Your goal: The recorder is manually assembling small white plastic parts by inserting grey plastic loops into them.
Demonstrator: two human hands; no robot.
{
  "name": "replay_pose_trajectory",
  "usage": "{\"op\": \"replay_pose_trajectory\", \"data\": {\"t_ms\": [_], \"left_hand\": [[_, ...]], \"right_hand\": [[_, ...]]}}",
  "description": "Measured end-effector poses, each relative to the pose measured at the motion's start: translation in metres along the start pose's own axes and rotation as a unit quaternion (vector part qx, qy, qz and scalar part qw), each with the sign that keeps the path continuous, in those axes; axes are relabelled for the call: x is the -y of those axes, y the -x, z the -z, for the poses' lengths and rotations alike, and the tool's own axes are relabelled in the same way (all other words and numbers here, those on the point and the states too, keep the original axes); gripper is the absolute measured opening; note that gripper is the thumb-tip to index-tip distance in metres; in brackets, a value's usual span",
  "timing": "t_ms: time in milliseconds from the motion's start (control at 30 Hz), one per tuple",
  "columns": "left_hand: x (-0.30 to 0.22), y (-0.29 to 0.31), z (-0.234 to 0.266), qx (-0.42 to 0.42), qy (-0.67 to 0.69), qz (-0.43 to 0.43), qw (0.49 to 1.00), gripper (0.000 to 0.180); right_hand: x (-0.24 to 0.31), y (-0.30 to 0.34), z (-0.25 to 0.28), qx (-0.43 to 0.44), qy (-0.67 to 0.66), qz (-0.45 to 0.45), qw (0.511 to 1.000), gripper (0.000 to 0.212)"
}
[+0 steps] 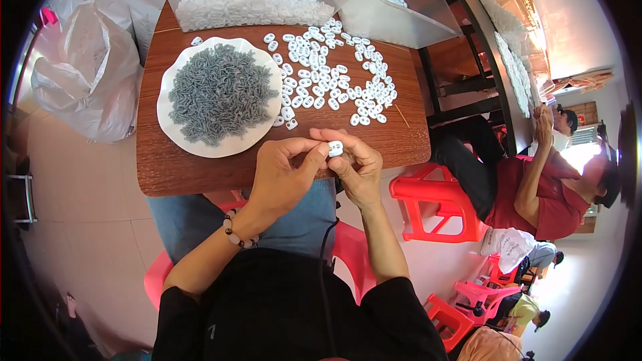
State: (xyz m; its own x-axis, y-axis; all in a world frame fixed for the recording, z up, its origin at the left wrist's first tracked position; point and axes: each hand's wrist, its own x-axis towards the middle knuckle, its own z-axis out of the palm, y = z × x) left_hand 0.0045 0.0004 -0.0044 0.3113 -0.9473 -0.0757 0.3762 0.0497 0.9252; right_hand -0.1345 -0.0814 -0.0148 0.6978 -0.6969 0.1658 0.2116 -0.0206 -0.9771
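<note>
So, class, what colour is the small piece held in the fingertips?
The small piece is white with dark marks, best seen in the head view.

Bare tabletop point(398, 144) lies open at the near right
White plate point(249, 135) blocks the left, scattered white pieces point(319, 102) the middle; clear bins point(401, 30) wall off the back.

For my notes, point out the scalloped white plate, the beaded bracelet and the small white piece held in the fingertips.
Scalloped white plate point(253, 136): head view, on its lower-right rim.
Beaded bracelet point(233, 238): head view, on a pale bead.
Small white piece point(336, 149): head view, mid visible face.
</note>
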Motion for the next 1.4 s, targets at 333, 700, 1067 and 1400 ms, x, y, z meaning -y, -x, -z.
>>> {"op": "replay_pose_trajectory", "data": {"t_ms": [333, 700, 1067, 1400], "left_hand": [[0.016, 0.001, 0.022, -0.01, -0.048, -0.01, 0.999, 0.026], [0.016, 0.002, 0.018, 0.017, -0.146, -0.068, 0.987, 0.024], [0.012, 0.002, 0.019, 0.042, -0.179, -0.079, 0.98, 0.028], [0.016, 0.0, 0.018, 0.046, -0.199, -0.089, 0.975, 0.026]], "right_hand": [[0.074, -0.068, 0.034, -0.078, 0.324, 0.101, 0.937, 0.018], [0.114, -0.182, 0.146, -0.222, 0.59, 0.174, 0.756, 0.034], [0.011, -0.132, 0.09, -0.001, 0.587, 0.042, 0.808, 0.02], [-0.028, -0.187, 0.084, 0.025, 0.638, 0.139, 0.757, 0.056]]}}
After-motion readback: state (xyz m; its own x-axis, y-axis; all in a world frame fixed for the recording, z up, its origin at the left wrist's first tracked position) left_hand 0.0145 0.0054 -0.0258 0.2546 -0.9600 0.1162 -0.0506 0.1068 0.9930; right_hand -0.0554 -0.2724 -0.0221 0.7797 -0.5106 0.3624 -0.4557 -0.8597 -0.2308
